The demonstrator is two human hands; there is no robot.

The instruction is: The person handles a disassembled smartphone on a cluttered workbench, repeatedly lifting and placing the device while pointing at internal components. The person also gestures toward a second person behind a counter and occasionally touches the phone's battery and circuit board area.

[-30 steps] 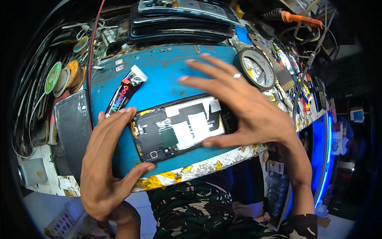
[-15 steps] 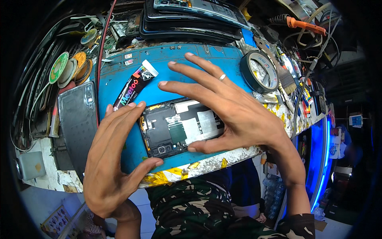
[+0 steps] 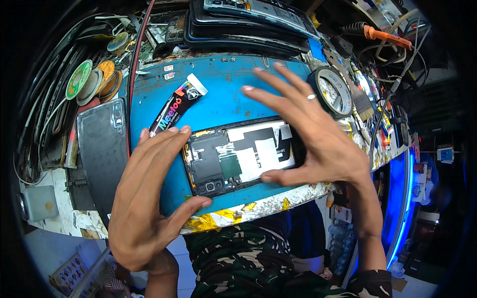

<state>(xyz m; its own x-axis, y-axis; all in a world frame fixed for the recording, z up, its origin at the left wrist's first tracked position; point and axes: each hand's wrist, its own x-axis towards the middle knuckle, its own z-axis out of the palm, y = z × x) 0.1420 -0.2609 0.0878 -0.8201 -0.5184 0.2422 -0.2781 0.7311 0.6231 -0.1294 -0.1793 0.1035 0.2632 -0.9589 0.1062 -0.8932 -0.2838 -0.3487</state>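
An opened smartphone [image 3: 229,165] lies face down on the blue work mat [image 3: 230,79], its back cover off. Its camera module, dark inner cover and pale battery area show. My left hand [image 3: 144,198] spans the phone's left end, with fingertips at the upper left corner and thumb at the lower edge by the cameras. Over the right end, my right hand [image 3: 318,139] has its fingers spread and raised, while its thumb lies near the phone's lower edge. A black glue tube [image 3: 178,105] with a white cap rests just above the left fingers.
To the left are a dark phone back cover [image 3: 102,149] and solder spools [image 3: 79,79]. Stacked phone parts [image 3: 248,30] stand at the back. On the right lie a black tape roll [image 3: 332,92], a brush [image 3: 361,105] and an orange-handled tool [image 3: 387,36].
My right hand has shifted right along the phone, and its fingers have lifted away, uncovering more of the battery area. My left hand stays at the left end. The view has shifted slightly.
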